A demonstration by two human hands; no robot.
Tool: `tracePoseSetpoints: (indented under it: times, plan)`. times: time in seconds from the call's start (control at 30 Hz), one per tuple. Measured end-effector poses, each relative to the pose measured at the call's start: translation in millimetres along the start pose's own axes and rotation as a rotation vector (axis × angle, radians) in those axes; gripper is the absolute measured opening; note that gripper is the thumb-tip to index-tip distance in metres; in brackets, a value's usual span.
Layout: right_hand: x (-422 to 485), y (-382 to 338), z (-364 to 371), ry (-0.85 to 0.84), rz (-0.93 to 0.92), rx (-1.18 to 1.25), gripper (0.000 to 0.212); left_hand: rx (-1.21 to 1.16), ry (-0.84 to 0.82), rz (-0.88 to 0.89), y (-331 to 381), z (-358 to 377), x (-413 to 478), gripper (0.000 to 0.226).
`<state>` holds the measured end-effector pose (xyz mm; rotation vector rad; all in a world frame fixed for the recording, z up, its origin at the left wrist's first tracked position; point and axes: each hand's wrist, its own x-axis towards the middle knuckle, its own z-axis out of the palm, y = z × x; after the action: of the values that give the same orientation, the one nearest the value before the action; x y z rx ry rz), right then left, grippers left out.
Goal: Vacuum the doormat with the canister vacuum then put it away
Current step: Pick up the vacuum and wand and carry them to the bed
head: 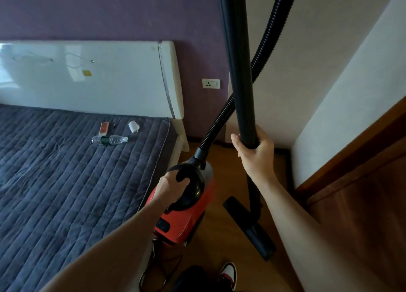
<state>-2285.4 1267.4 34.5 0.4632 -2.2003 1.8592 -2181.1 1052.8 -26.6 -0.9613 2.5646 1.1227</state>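
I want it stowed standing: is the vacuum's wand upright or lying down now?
Upright, nearly vertical: the right hand grips the wand partway up, with its floor head at the bottom.

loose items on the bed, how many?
4, all near the headboard: red-and-white packet, small dark item beside it, white wad, plastic bottle in front. Bed runs off frame, so maybe more.

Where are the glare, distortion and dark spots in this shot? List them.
Head view: window glare on the glossy headboard; the right wall leans steeply from the wide-angle lens; the wand, close to the camera, looms large; the floor near the shoe is dim.
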Motion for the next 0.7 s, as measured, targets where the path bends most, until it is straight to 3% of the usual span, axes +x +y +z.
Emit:
tracePoseSetpoints:
  times: [0.43, 0.7]
  plan:
    - [147.4, 73.8, 41.2, 0.004, 0.015, -0.072, 0.018, 0.003, -0.067, 0.011, 58.1, 7.0, 153.2, 0.036]
    - [214.0, 141.9, 51.4, 0.046, 0.094, -0.109, 0.031, 0.027, -0.112, 0.092, 102.0, 29.3, 254.2, 0.034]
